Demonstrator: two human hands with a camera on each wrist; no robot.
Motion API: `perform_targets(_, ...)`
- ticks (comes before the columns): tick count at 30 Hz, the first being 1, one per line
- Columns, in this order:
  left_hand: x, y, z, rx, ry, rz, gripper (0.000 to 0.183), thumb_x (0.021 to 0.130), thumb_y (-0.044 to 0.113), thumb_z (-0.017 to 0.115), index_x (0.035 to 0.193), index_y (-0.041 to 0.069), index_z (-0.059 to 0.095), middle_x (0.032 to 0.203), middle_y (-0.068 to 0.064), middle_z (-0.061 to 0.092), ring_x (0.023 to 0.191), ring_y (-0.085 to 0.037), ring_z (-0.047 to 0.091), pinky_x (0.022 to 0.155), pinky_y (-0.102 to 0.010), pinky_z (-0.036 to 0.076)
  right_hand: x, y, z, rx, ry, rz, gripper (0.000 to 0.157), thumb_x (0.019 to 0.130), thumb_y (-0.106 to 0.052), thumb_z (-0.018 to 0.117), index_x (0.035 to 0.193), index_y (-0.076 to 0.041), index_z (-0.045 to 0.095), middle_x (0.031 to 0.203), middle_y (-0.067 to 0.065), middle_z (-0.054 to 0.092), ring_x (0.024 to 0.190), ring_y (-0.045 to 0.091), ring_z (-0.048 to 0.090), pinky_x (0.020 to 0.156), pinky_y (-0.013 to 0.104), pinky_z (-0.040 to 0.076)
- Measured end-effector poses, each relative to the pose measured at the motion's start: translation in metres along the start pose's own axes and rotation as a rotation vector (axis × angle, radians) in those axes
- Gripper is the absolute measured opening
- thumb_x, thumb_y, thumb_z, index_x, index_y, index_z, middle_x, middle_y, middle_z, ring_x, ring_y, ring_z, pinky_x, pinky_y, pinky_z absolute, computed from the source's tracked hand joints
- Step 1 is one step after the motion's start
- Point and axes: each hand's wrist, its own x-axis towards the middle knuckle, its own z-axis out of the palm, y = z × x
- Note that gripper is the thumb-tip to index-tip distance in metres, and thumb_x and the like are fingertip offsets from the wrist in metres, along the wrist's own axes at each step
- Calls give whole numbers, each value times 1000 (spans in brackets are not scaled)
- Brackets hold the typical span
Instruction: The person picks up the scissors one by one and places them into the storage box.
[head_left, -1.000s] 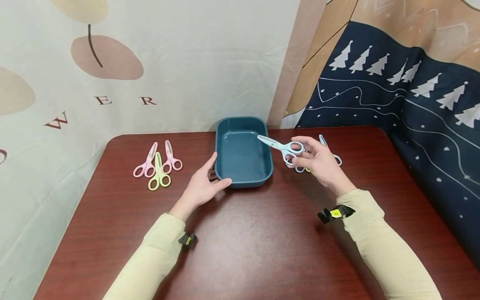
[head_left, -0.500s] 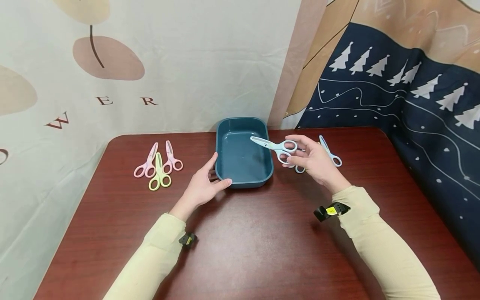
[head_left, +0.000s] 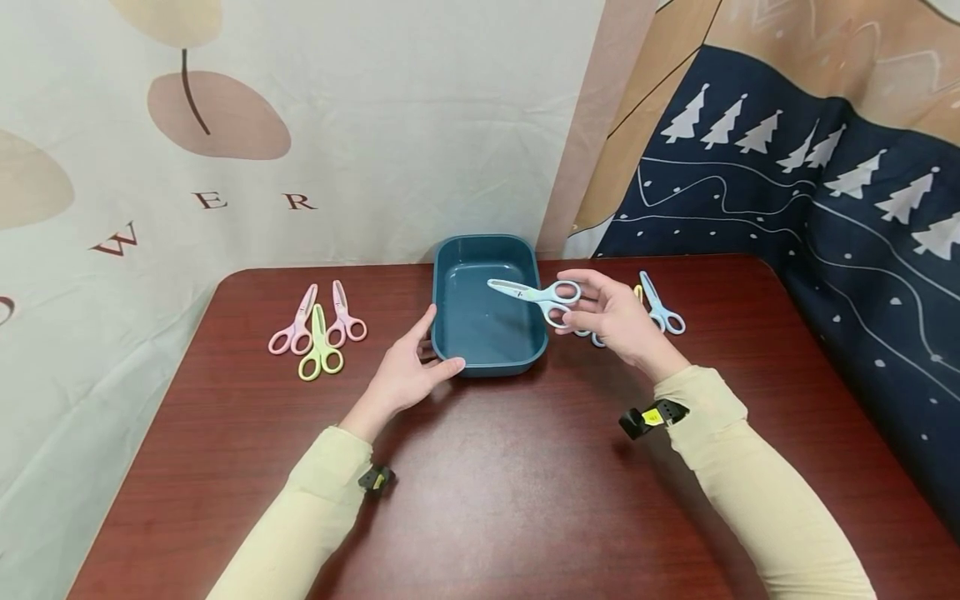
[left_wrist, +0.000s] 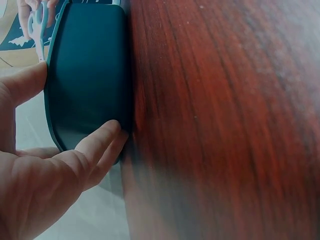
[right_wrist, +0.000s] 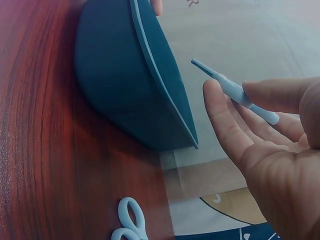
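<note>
My right hand [head_left: 618,321] pinches a pair of light blue scissors [head_left: 536,293] by the handle loops, thumb on one side and fingers on the other. In the right wrist view the scissors [right_wrist: 232,91] appear edge-on, above the rim level of a dark teal plastic tub [right_wrist: 115,70]. Their blades point left over the tub's inside in the head view. My left hand [head_left: 405,371] touches the near left corner of the tub [head_left: 491,369]; in the left wrist view the thumb [left_wrist: 30,82] meets the rim and the other fingers [left_wrist: 102,140] press the outer wall.
Two pink scissors [head_left: 347,312] and yellow-green scissors [head_left: 318,350] lie on the left of the brown table [head_left: 480,500]. Blue scissors [head_left: 662,304] and others, partly hidden by my right hand, lie on the right. A cloth backdrop [head_left: 375,125] rises behind the table.
My right hand has moved left with the light blue scissors, carrying their blades further over the tub. The left hand and the tub have stayed in place.
</note>
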Motion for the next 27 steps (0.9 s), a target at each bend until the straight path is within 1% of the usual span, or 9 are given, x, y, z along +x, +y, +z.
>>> perform_targets(8,1,-1,1,10,3,10,96,92,17,79,166,12,19,156,-24,44,134,-36,56,104,-44,52,5,1,7,-1,-28,-5,55,96,14,60,148,4,47,133,26,61,97,15,74,85,34,62)
perform_targets(16,0,1,0,7,3,10,96,92,17,80,166,11,19,154,-25,47,133,-37,57,104,-45,52,9,0,14,-16,-78,37,55,98,12,59,150,4,45,135,28,60,101,17,73,86,37,62)
perform_targets(20,-1,1,0,3,3,11,96,92,17,80,166,11,20,153,-25,47,133,-37,57,104,-44,52,10,1,16,-22,-96,43,54,98,11,59,150,3,46,136,29,59,102,19,73,85,35,62)
perform_targets(23,-1,2,0,3,2,10,96,92,17,80,166,11,20,154,-25,47,133,-37,57,104,-44,52,11,2,17,-21,-107,50,55,97,12,59,150,5,45,136,29,59,102,19,73,85,34,62)
perform_targets(27,-1,2,0,11,2,11,96,92,17,80,166,10,20,155,-25,45,133,-37,57,103,-44,52,14,3,20,-21,-121,53,56,96,13,60,150,6,44,135,30,59,101,19,73,87,39,62)
